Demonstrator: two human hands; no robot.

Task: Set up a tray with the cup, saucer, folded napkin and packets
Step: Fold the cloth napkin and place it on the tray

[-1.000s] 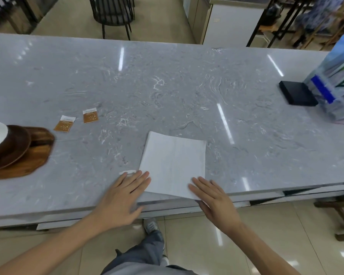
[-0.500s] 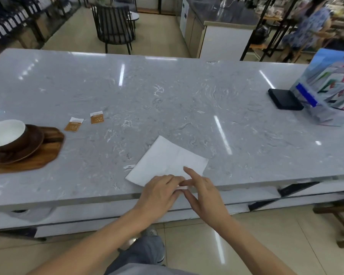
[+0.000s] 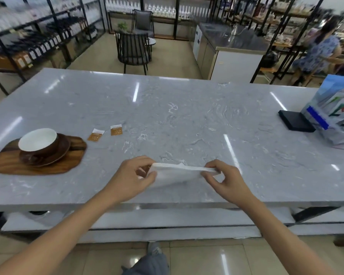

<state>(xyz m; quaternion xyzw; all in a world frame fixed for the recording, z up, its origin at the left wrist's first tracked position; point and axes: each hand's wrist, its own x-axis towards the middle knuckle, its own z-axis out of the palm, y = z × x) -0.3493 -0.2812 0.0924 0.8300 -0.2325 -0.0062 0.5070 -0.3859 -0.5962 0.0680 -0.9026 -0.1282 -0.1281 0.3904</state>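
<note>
On the bench (image 3: 187, 120), a wooden tray (image 3: 72, 159) holds a saucer (image 3: 62, 151) with the cup (image 3: 38, 140) on it; two packets (image 3: 105, 132) lie beside. The left hand (image 3: 135, 175) and right hand (image 3: 224, 179) each pinch an end of the napkin (image 3: 177, 172), its length running left-right, underside hidden.

Print on the two orange packets (image 3: 106, 133) is too small to read. The left hand (image 3: 134, 178) covers one end of the white napkin (image 3: 177, 174); how many layers it has cannot be told. The stack of brochures (image 3: 335, 114) runs off the right edge, and the shelf bottles (image 3: 48, 44) and the seated person (image 3: 319, 50) behind are blurred.
</note>
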